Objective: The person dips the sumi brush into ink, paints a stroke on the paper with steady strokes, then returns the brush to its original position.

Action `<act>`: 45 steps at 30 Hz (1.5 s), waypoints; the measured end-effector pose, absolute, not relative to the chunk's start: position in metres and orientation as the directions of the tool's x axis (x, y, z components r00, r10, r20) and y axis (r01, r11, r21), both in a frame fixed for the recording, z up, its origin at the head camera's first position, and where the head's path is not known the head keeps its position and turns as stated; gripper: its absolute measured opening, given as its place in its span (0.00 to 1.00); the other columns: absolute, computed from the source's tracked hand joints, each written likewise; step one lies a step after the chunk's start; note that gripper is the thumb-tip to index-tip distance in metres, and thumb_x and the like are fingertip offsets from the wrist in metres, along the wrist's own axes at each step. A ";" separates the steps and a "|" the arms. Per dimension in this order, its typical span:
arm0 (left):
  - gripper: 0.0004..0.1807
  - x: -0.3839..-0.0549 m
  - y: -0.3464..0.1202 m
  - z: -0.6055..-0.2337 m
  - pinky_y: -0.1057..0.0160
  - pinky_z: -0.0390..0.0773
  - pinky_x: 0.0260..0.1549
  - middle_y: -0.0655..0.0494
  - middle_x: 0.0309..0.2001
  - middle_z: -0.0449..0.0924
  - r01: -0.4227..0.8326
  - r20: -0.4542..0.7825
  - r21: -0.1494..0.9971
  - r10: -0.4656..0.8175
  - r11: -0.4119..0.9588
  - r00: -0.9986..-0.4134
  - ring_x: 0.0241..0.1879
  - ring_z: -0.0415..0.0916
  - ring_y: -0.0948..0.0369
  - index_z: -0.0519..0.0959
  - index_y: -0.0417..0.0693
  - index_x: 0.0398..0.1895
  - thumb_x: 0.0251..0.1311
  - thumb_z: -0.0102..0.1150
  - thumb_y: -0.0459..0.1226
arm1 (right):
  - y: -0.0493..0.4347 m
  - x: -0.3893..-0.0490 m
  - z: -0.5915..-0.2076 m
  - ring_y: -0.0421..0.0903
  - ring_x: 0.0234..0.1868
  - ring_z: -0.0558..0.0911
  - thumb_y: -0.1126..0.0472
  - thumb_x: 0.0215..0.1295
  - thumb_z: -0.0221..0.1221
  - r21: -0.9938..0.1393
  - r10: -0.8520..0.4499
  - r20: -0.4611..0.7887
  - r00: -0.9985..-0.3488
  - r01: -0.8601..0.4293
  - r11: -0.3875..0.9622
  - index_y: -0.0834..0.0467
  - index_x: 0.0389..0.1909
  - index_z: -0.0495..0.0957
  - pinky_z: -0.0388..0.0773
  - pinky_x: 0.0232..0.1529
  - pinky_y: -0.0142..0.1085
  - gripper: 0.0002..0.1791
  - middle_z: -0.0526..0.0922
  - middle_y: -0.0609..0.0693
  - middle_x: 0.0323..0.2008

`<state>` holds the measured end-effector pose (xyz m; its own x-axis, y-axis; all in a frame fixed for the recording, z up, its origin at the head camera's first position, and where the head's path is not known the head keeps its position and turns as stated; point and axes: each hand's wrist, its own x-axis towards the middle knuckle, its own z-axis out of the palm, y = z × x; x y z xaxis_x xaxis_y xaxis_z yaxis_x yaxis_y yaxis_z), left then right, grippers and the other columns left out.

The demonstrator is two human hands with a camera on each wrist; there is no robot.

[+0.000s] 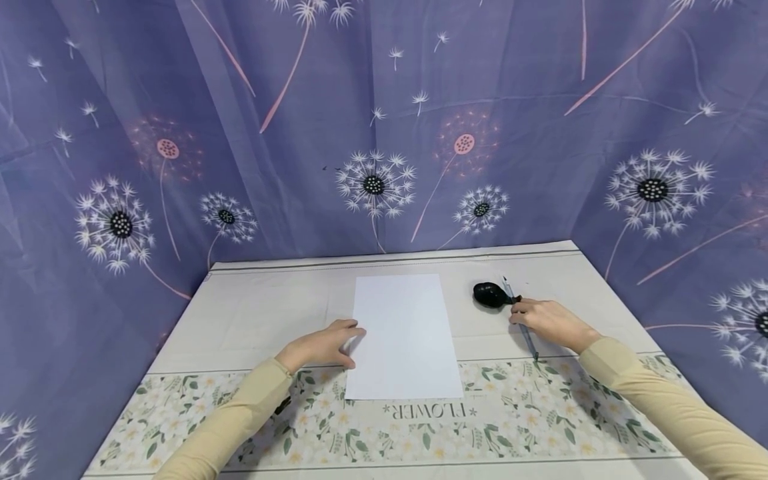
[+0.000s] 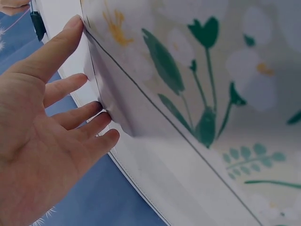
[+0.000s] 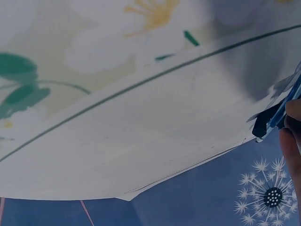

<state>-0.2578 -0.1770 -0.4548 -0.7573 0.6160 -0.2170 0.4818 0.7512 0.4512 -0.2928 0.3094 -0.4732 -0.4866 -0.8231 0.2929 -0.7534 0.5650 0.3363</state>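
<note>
A blank white sheet of paper (image 1: 399, 340) lies flat on the table in the head view. My left hand (image 1: 327, 343) is at its left edge, with thumb and index finger on or just beside the paper; the left wrist view shows this hand (image 2: 51, 108) with its fingers spread. To the right, my right hand (image 1: 549, 320) pinches a slim pen (image 1: 527, 339) with a translucent bluish barrel and a dark pointed end. Beside these fingers lies a glossy black rounded thing (image 1: 489, 295) with a narrow neck; its kind is unclear. Fingertips partly cover the pen (image 3: 286, 106) in the right wrist view.
A white tablecloth (image 1: 270, 307) with a floral band covers the table. Purple dandelion-print curtains (image 1: 288, 193) hang at the back and both sides. A small dark object (image 1: 282, 405) shows partly from under the left forearm.
</note>
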 end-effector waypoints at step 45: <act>0.40 -0.260 -0.176 -0.458 0.46 0.66 0.67 0.37 0.74 0.52 0.453 -0.232 0.465 0.599 0.760 -0.767 0.73 0.52 0.43 0.63 0.43 0.71 0.57 0.68 0.45 | 0.313 -0.295 -0.476 0.45 0.39 0.83 0.74 0.41 0.66 0.464 -0.898 0.293 -0.327 -0.773 0.433 0.56 0.32 0.82 0.84 0.36 0.36 0.15 0.85 0.49 0.36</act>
<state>-0.2599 -0.1764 -0.4577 -0.7667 0.5988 -0.2315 0.4535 0.7604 0.4650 -0.2950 0.3132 -0.4755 -0.3272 -0.8984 0.2931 -0.7729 0.4329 0.4640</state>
